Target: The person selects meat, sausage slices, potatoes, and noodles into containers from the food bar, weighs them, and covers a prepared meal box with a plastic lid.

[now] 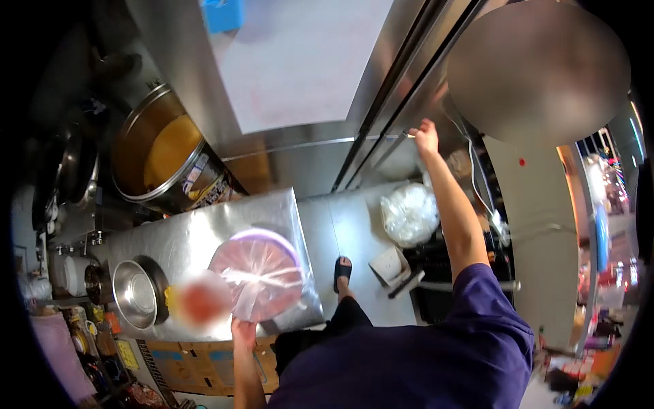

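A round basin [262, 273] with a lilac rim sits at the steel table's near right corner, wrapped in a clear plastic bag with pinkish contents showing through. My left hand [243, 332] grips its near edge, the fingertips partly hidden beneath it. Stretched forward, my right hand [426, 138] is beside the steel door [402, 88] of a tall cabinet, fingers apart and partly bent. Whether it touches the door I cannot tell. Left of the basin lies a blurred red item [203, 300], and beyond it a steel bowl [135, 294].
The steel table [204, 228] has a sharp corner near my legs. A tall metal drum [160, 153] with yellowish contents stands behind it. On the floor are a white plastic bag [410, 214] and a pale dustpan-like container [390, 266]. A person [538, 75], blurred, is at upper right.
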A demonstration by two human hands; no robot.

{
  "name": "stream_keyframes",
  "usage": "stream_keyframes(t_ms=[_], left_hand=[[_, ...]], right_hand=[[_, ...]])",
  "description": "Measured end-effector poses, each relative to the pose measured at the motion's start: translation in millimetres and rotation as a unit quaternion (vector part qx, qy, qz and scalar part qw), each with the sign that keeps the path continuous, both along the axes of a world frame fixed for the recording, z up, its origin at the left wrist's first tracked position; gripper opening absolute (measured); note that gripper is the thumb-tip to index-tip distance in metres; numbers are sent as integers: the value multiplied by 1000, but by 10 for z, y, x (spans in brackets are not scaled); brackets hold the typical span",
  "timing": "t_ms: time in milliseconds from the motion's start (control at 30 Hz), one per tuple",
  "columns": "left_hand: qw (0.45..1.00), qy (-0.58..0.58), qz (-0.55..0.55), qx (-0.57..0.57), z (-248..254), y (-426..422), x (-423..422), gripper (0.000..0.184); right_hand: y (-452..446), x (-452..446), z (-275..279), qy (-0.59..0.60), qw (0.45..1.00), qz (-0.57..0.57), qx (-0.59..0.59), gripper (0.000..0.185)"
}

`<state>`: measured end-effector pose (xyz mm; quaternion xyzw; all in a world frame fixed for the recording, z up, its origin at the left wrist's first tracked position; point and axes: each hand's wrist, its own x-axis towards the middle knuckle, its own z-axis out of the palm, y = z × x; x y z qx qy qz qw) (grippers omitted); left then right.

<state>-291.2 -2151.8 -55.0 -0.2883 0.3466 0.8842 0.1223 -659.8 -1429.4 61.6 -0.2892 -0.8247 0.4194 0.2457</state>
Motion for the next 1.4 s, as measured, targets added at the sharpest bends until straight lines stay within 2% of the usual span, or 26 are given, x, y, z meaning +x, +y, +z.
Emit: stream_keyframes(t_ms=[33,100,133,167,200,333,367,500,533,567,600,633,667,700,767,800,933,1000,1033,1100,1167,1200,1233,1267,1333,1400], left_hand=[[1000,24,12,0,100,294,-165,55],[999,37,29,-23,223,581,-152,55],[997,43,51,-38,54,630,-55,55],[997,28,53,-52,-238,509,166,53],[995,26,55,-79,-80,717,131,50],[985,-54,130,-99,-125,1398,255,48],[983,-79,122,-112,-173,1515,240,48],[972,-69,154,-161,-145,1790,116,46],[967,-35,213,-139,-219,1838,116,45],[960,1,257,-112,-329,1884,75,43],[962,-19,254,-102,-530,1808,137,44],[965,-38,246,-88,-731,1721,188,44],[963,-42,244,-105,-692,1733,113,45],[969,-19,228,-88,-524,1736,36,41],[960,-17,249,-125,-263,1838,-51,47],[957,-20,257,-136,-194,1823,-54,50],[961,-43,225,-156,-135,1685,45,52],[955,-39,240,-168,-75,1640,112,51],[960,-34,227,-157,6,1609,137,54],[974,-9,186,-127,181,1609,218,54],[983,2,133,-123,106,1531,309,53],[989,25,81,-119,18,1480,319,51],[987,7,102,-120,-32,1506,337,44],[984,10,115,-135,25,1520,370,44],[981,26,19,-193,182,1709,238,39],[980,21,8,-197,182,1787,175,36]], right_hand=[[168,-305,117,3,999,-11,52,73],[493,-722,118,138,982,92,90,56],[590,-819,132,-24,994,96,42,62],[483,-741,210,32,989,140,46,48],[358,-651,315,85,977,188,48,38],[91,250,141,167,980,68,81,46],[7,595,222,126,988,32,79,50],[166,1628,-195,99,995,28,-2,45],[130,1838,-262,130,990,46,-29,37],[206,2069,-434,113,992,-17,-43,28],[358,2405,-697,44,971,-62,-226,22],[734,2715,-1237,-188,972,-15,-144,22],[263,2866,-1044,-171,984,9,-50,29],[-55,2881,-295,-144,970,182,67,35],[-166,2596,568,6,947,174,269,29],[-36,2494,691,25,945,169,278,25],[558,2431,378,-149,931,120,310,30],[829,2441,357,-137,932,103,320,35],[863,2464,397,-203,937,81,273,45],[756,2424,335,-277,929,153,191,55],[-172,2136,-322,-236,920,313,-17,64],[-777,2073,-559,-234,845,375,-302,62],[-1378,1924,-817,-279,778,387,-409,55],[-1826,1814,-1222,-279,735,446,-428,47],[-2383,1574,-1157,-311,639,560,-426,40],[-2550,1303,-1252,-359,623,591,-365,35]])
